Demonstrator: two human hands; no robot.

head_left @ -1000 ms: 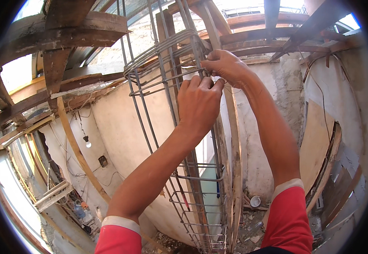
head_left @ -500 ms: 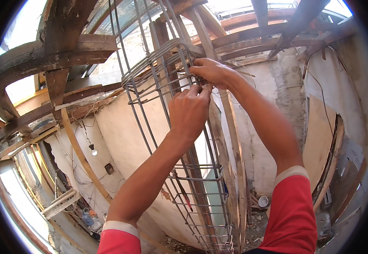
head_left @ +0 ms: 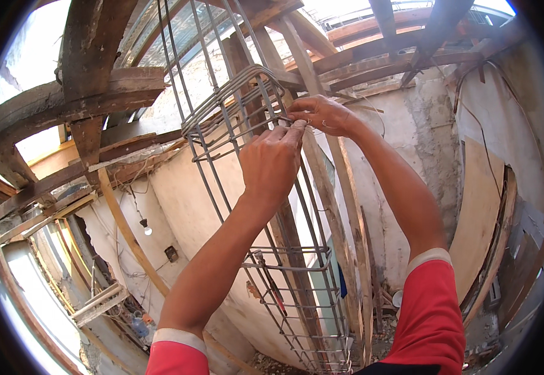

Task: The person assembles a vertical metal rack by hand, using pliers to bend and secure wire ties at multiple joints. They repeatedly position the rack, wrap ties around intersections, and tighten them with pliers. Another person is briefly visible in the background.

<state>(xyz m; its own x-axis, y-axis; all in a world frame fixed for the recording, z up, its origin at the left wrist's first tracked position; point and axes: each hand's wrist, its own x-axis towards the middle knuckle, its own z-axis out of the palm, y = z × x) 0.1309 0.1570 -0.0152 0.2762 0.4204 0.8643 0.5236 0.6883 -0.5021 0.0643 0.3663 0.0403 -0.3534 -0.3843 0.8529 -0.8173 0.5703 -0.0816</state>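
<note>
A tall cage of steel reinforcing bars [head_left: 212, 181] stands upright before me, with several stirrups [head_left: 227, 94] bunched near its top. Both my hands meet at its right-hand corner bar, just under that bunch. My left hand [head_left: 269, 164] is closed, fingers pinched against the corner; whatever lies between them is hidden. From the right, my right hand [head_left: 325, 117] reaches in with thumb and fingers pinched together on thin tie wire, whose fine strands curve beside the fingers. Lower down, a slim tool with a red handle [head_left: 281, 304] hangs in the cage.
Old timber beams [head_left: 115, 84] cross overhead at the left, and more run along the top right. Wooden posts [head_left: 347, 231] stand close behind the cage. A light bulb [head_left: 147, 230] hangs at left. Rubble [head_left: 272, 364] lies on the floor below.
My view has shifted slightly. Both hands stay at the same corner; the right hand's fingers have drawn in lower and closer to the left hand's fingertips.
</note>
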